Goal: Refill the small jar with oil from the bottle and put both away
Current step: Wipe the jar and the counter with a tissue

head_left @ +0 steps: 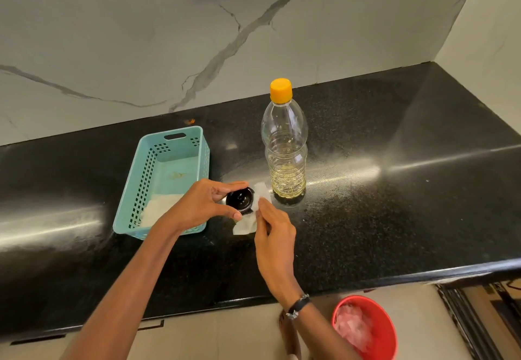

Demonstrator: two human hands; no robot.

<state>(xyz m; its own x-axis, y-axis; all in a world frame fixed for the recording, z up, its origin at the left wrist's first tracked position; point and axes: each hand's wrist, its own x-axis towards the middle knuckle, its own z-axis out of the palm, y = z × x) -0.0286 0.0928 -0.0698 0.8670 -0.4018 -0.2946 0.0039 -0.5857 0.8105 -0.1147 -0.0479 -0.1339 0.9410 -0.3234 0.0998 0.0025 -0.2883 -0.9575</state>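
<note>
Small jar (240, 199) with black lid, gripped from the left by the left hand (202, 204) above the black desk (394, 218).

Right hand (273, 237) pinches a white tissue (251, 216) against the jar's right side; the capped oil bottle (284, 145) stands just behind.

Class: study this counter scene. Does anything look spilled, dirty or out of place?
Yes. A yellowish stain marks the floor of the blue basket, and a small orange speck lies on the black counter by the wall. The oil bottle stands upright, capped.

Black speckled counter (380, 218), bearing a teal basket (146, 187) at left and a yellow-capped oil bottle (286, 148) standing upright beside it.
</note>
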